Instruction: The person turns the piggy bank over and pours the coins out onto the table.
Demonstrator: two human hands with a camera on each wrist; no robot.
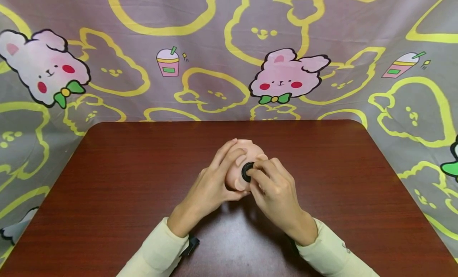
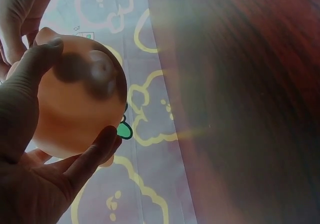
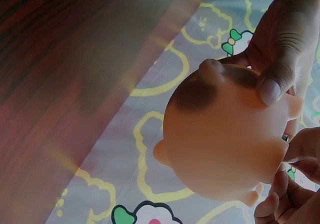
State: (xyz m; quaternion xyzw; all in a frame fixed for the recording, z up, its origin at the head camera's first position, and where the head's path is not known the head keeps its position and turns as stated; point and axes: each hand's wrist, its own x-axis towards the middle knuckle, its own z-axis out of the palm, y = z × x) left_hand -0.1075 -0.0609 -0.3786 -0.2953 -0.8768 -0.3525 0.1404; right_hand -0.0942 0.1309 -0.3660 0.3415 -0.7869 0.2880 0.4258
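Note:
A round pink piggy bank (image 1: 255, 150) with stubby feet is tilted on its side, its underside facing the right hand. My left hand (image 1: 211, 185) grips its body, thumb on one side and fingers on the other. In the left wrist view the piggy bank (image 2: 80, 114) shows its smooth rounded side. Set in the underside is a round black plug (image 1: 245, 172). With curled fingertips, my right hand (image 1: 277, 189) pinches at this plug, hiding part of it. The right wrist view shows the piggy bank's body (image 3: 220, 134) between both hands, the plug mostly hidden.
The hands work over a dark reddish-brown wooden table (image 1: 143, 161) with rounded far corners. Behind and at both sides hangs a grey-pink cloth (image 1: 211, 42) printed with yellow outlines and cartoon rabbits. Light reflects off the table's near middle.

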